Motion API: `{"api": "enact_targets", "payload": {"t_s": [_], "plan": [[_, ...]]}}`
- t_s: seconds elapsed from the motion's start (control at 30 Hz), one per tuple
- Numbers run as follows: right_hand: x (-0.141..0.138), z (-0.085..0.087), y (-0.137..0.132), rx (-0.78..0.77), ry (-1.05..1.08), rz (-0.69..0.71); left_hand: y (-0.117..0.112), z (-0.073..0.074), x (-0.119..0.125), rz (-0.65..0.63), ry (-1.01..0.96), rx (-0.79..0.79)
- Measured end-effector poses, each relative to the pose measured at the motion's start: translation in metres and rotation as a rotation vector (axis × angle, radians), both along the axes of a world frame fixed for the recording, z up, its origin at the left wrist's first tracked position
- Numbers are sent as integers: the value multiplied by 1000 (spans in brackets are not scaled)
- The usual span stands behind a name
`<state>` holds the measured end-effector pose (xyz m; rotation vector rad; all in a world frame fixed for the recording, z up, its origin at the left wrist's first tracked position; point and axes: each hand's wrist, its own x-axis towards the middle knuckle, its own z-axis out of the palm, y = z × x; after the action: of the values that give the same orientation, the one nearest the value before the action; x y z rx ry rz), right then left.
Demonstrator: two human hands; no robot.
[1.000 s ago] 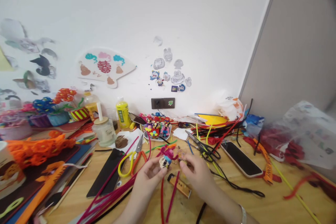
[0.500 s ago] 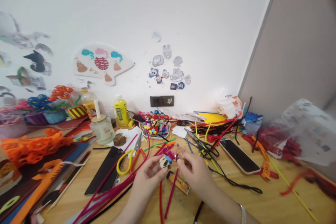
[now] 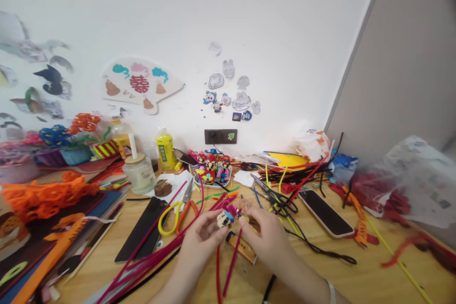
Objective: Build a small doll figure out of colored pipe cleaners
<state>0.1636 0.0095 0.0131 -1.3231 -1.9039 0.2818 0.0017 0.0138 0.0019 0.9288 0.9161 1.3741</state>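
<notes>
My left hand (image 3: 203,240) pinches a small figure (image 3: 224,219), pale-faced with blue and magenta on top, between thumb and fingers above the wooden surface (image 3: 302,270), while my right hand (image 3: 263,228), its thumb and fingers drawn narrow, grips a small pinkish piece (image 3: 244,205) just beside it, too blurred to identify. Partly hidden behind my right hand, a brown-orange box (image 3: 242,248) with a dark end lies on the surface, a magenta strip (image 3: 232,266) crossing in front of it and a red strip (image 3: 218,273) to its left. Beyond my left hand are scissors (image 3: 169,221) with one yellow and one orange handle, next to a black slab (image 3: 138,230) overlapped by more magenta strips (image 3: 156,266). Past my right hand lie black-handled scissors (image 3: 287,204) and, farther right, a dark-screened phone (image 3: 326,213). Behind my hands, a white tray (image 3: 198,183) carries several colorful figures (image 3: 211,166). To its left stand a yellow bottle (image 3: 165,152) and a lidded glass jar (image 3: 139,178); orange fuzzy flowers (image 3: 42,194) fill the far left, and a clear plastic bag (image 3: 423,175) sits at far right. A fan-shaped board (image 3: 138,86) and small cartoon cutouts (image 3: 241,100) hang on the wall above.
</notes>
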Motion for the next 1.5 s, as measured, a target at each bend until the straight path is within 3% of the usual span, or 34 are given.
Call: {"api": "enact_targets", "payload": {"t_s": [0.77,1.5], "plan": [[-1,-1,-1,17,-74,45,-4,-1,1,36,104,58],[0,-4,-2,124,-150,-5,-9,11,5,31,54,-19]]}}
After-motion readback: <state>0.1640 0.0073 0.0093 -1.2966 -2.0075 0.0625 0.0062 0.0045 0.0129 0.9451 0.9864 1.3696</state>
